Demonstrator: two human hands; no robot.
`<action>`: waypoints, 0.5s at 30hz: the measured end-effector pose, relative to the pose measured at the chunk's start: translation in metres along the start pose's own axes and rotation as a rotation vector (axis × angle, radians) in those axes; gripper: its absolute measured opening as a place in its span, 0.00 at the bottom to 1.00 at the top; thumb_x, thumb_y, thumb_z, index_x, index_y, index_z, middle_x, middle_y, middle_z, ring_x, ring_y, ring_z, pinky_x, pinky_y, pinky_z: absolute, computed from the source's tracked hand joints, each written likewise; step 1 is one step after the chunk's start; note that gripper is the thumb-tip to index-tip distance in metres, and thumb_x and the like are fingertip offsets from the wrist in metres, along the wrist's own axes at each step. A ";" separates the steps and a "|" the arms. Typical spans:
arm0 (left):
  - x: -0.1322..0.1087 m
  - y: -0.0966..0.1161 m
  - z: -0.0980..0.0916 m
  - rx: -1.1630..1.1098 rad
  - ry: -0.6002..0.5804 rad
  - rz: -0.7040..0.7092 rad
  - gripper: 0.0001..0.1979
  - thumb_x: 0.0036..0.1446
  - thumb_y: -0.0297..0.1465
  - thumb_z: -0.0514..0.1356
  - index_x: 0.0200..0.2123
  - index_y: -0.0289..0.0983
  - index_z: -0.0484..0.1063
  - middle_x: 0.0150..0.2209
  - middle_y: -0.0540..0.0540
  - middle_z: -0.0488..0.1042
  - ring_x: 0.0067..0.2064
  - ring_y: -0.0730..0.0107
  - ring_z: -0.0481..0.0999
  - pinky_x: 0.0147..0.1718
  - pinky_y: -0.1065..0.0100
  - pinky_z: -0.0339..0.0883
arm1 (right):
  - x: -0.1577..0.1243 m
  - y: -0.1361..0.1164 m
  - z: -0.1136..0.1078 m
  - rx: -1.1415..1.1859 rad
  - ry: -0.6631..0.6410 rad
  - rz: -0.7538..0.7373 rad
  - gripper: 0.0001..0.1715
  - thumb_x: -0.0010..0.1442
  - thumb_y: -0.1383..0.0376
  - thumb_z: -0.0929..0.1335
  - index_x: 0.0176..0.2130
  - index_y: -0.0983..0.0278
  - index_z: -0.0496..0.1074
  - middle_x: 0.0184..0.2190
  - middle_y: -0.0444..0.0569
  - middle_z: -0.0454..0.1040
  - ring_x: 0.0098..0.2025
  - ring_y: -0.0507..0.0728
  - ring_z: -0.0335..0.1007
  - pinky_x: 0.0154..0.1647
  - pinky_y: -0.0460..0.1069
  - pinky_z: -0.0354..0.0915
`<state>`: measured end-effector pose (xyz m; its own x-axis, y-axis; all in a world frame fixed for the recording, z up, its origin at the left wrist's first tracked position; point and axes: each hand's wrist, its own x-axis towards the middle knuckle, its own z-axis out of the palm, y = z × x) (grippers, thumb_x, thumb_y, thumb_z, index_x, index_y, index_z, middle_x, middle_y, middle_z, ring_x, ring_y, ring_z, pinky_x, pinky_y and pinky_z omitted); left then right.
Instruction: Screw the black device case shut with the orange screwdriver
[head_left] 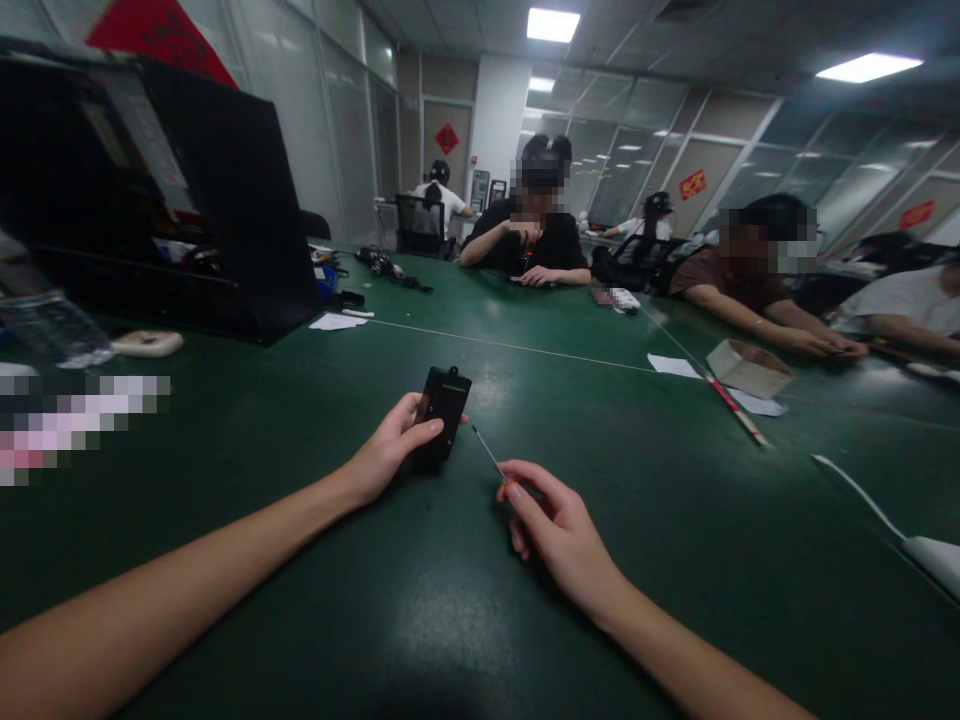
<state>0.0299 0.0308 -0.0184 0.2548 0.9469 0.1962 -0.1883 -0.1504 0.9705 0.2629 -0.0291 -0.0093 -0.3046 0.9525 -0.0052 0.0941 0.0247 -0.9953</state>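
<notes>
A flat black rectangular device (448, 400) with a small round tab at its top edge is held upright, slightly tilted, above the green table (420, 560). My left hand (394, 445) is closed around its left side, the thumb lying across its lower face. To the right, my right hand (555, 520) pinches the orange-red handle of a screwdriver (489, 454) between thumb and fingers. The screwdriver's thin metal shaft points up and left, its dark tip close to the device's right side with a gap between them.
A large black open box (225, 200) stands at the left, near a white oval object (148, 344). Cables (386, 266) lie at the back. A small cardboard box (750, 368), papers (673, 366) and a red-white strip (736, 411) are at the right. Several people sit around.
</notes>
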 end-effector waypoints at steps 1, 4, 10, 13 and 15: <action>0.000 0.001 0.001 -0.036 0.010 -0.016 0.19 0.59 0.38 0.63 0.49 0.35 0.63 0.52 0.36 0.75 0.47 0.60 0.77 0.48 0.57 0.69 | -0.001 0.000 0.000 -0.009 -0.001 0.006 0.22 0.64 0.51 0.68 0.52 0.61 0.71 0.37 0.45 0.71 0.23 0.46 0.64 0.21 0.44 0.61; -0.001 0.007 0.004 -0.132 0.009 -0.085 0.25 0.55 0.35 0.66 0.51 0.36 0.60 0.55 0.35 0.73 0.44 0.59 0.81 0.49 0.53 0.71 | -0.002 0.000 0.000 -0.051 -0.010 0.015 0.23 0.64 0.51 0.68 0.52 0.61 0.71 0.36 0.45 0.72 0.24 0.47 0.63 0.23 0.45 0.62; -0.004 0.005 0.010 -0.054 -0.032 -0.034 0.47 0.47 0.31 0.71 0.62 0.46 0.44 0.48 0.41 0.74 0.46 0.53 0.82 0.49 0.49 0.73 | -0.003 0.002 0.000 -0.114 -0.018 -0.009 0.22 0.65 0.51 0.67 0.51 0.62 0.72 0.33 0.44 0.72 0.25 0.49 0.64 0.25 0.46 0.62; -0.004 -0.001 0.008 0.065 -0.027 -0.017 0.41 0.46 0.32 0.72 0.56 0.44 0.49 0.47 0.43 0.74 0.47 0.54 0.81 0.48 0.51 0.74 | -0.003 0.001 0.000 -0.164 -0.023 -0.038 0.20 0.65 0.53 0.67 0.50 0.62 0.73 0.28 0.42 0.69 0.24 0.49 0.63 0.25 0.46 0.61; -0.003 -0.002 0.006 0.171 0.006 -0.004 0.38 0.46 0.33 0.72 0.53 0.43 0.52 0.45 0.44 0.74 0.47 0.55 0.81 0.48 0.52 0.73 | -0.004 0.000 0.000 -0.209 -0.016 -0.057 0.18 0.66 0.54 0.67 0.50 0.61 0.74 0.27 0.42 0.69 0.25 0.50 0.63 0.26 0.46 0.62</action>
<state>0.0351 0.0265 -0.0206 0.2492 0.9493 0.1917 -0.0231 -0.1920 0.9811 0.2637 -0.0331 -0.0090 -0.3301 0.9428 0.0472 0.2704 0.1424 -0.9522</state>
